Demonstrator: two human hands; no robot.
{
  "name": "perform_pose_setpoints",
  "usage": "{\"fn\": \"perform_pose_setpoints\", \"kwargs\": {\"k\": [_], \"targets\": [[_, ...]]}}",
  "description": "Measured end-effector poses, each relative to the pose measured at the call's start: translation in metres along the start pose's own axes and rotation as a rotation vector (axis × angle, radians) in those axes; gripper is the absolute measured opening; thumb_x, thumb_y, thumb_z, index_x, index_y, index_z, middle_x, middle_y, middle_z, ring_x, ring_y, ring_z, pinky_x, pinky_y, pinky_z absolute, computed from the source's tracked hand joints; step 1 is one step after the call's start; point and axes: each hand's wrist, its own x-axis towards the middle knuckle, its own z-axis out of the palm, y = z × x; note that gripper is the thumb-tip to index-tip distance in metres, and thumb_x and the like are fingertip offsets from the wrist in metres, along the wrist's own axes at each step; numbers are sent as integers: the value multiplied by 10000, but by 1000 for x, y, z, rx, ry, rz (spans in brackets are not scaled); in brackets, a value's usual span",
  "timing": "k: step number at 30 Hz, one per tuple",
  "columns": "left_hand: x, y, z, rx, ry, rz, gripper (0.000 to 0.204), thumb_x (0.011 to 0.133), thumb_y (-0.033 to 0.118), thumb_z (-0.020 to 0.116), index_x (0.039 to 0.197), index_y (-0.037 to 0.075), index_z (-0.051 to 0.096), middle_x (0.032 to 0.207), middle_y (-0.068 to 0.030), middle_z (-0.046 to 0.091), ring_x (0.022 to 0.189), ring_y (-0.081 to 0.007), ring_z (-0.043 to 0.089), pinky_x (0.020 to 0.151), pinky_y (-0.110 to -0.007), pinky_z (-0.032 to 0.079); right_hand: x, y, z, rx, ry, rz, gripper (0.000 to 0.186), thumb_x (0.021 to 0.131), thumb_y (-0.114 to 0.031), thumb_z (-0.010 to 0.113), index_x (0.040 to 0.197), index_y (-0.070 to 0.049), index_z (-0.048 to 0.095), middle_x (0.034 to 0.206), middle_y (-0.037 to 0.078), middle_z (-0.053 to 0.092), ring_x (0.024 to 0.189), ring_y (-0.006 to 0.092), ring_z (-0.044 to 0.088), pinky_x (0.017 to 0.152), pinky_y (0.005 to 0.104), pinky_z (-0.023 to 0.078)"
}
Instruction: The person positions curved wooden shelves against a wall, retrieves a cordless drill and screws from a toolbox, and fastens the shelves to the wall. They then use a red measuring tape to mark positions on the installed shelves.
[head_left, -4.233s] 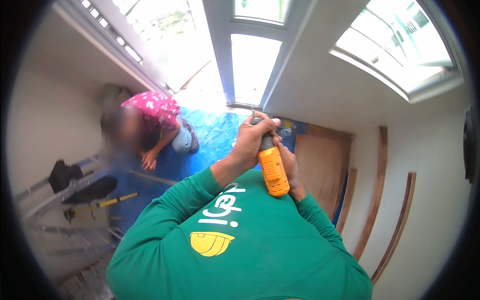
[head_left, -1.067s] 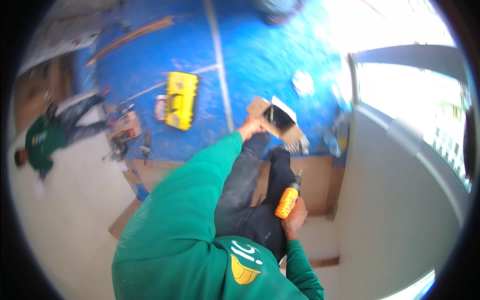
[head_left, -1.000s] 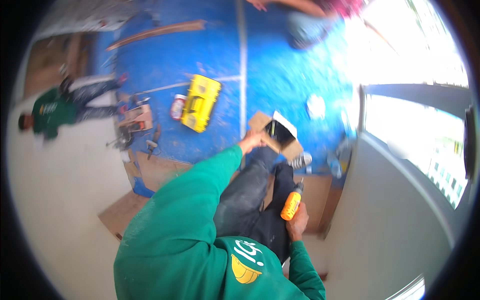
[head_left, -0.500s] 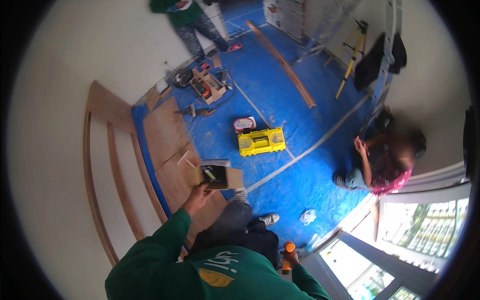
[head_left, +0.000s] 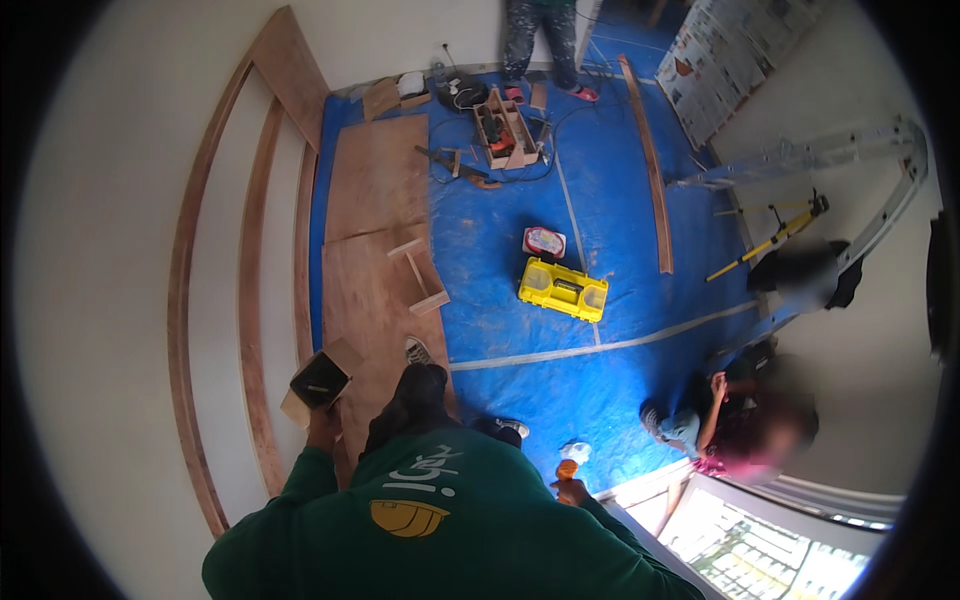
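Observation:
My left hand (head_left: 323, 428) grips an open cardboard box (head_left: 345, 357) by its near side, out to my left above the plywood. The box's flaps stand out, and dark contents show inside, too dim to name. My right hand (head_left: 571, 490) is closed around an orange pistol-shaped power tool (head_left: 567, 470) at my right side. Its lower part is mostly hidden by the hand. Beneath the box and my left foot are plywood sheets (head_left: 375, 200), with a small wooden frame (head_left: 415, 275) lying on them.
Wooden battens (head_left: 250, 270) run along the left wall. A yellow toolbox (head_left: 563, 290) and a wooden tool tray (head_left: 503, 135) stand on blue sheeting (head_left: 510, 215). A long timber (head_left: 648, 165) lies beyond. At right are a ladder (head_left: 820, 155), a yellow tripod (head_left: 765, 250) and a crouching person (head_left: 765, 410).
My view has turned, and I have shifted over the plywood. The box has swung from in front of me to my left side. The orange tool stays in my right hand.

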Motion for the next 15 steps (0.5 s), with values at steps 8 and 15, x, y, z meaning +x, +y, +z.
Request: {"fn": "perform_pose_setpoints", "kwargs": {"k": [8, 15], "targets": [[74, -20, -53, -206, 120, -23, 187, 1062, 92, 617, 1218, 29, 701, 980, -77, 722, 911, -163, 697, 787, -281, 553, -52, -225, 2, 210, 93, -165, 263, 861, -176, 873, 1006, -70, 682, 771, 26, 649, 638, 160, 646, 592, 351, 548], [163, 29, -3, -316, 187, -62, 226, 995, -21, 626, 1212, 20, 674, 1084, -114, 748, 953, -238, 765, 811, -321, 669, -87, -364, 24, 51, 63, -285, 295, 853, -225, 875, 1050, -40, 758, 866, 41, 733, 742, 156, 706, 678, 359, 572]]}}
